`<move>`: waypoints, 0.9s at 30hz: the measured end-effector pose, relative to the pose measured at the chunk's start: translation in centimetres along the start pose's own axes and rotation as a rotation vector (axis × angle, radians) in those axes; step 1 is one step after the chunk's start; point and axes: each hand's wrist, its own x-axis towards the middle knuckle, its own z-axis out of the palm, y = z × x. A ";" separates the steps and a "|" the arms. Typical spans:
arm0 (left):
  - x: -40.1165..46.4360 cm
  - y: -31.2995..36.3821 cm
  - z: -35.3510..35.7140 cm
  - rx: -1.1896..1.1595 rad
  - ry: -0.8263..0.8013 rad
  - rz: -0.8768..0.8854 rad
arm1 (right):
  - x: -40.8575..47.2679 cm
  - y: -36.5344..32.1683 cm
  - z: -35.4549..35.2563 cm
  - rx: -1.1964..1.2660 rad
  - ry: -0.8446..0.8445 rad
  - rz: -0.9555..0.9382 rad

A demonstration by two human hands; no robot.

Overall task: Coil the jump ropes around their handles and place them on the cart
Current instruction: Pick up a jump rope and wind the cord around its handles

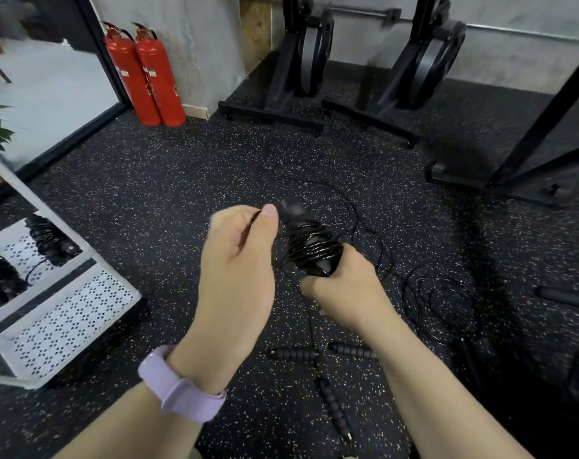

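My right hand (342,289) grips the lower end of a pair of black jump rope handles (309,241), with thin black rope wound in several turns around them. My left hand (240,256) pinches the free stretch of that rope between thumb and fingers, just left of the handles. Loose black rope (443,293) lies in loops on the speckled floor to the right. More ribbed black handles (294,354) lie on the floor below my hands. The white perforated cart (72,313) stands at the left, with two coiled ropes (54,240) on its upper shelf.
Two red fire extinguishers (145,71) stand against the back wall. Black exercise machines (309,58) line the back, and a black frame (540,134) rises at the right. A dark bar (566,296) lies on the floor at the right edge.
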 end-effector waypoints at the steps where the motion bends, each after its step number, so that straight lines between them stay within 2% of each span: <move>1: 0.5 -0.1 -0.1 0.028 0.044 -0.024 | 0.0 0.1 -0.1 0.039 0.001 -0.003; 3: 1.4 -0.2 -0.3 0.020 0.084 -0.094 | -0.2 0.2 -0.5 0.098 0.003 -0.027; 6: 2.4 -0.1 -0.6 -0.117 0.085 -0.213 | -0.7 0.3 -0.7 0.257 -0.053 -0.065; 9: 2.8 0.0 -0.9 -0.266 -0.008 -0.331 | -1.5 0.3 -0.6 0.397 -0.178 -0.118; 11: 2.7 0.1 -1.2 -0.290 -0.087 -0.350 | -2.0 0.2 -0.6 0.495 -0.288 -0.156; 14: 2.6 0.2 -1.7 -0.162 -0.166 -0.255 | -2.2 0.5 -0.6 0.625 -0.448 -0.163; 20: 2.5 0.7 -2.9 0.359 -0.158 0.148 | -2.0 0.9 -0.4 0.830 -0.678 -0.104; 24: 2.6 0.8 -3.7 0.346 -0.139 0.218 | -2.1 0.1 0.1 0.824 -0.851 -0.159; 27: 2.7 0.8 -4.1 0.361 -0.081 0.219 | -2.2 0.0 0.8 0.803 -0.904 -0.151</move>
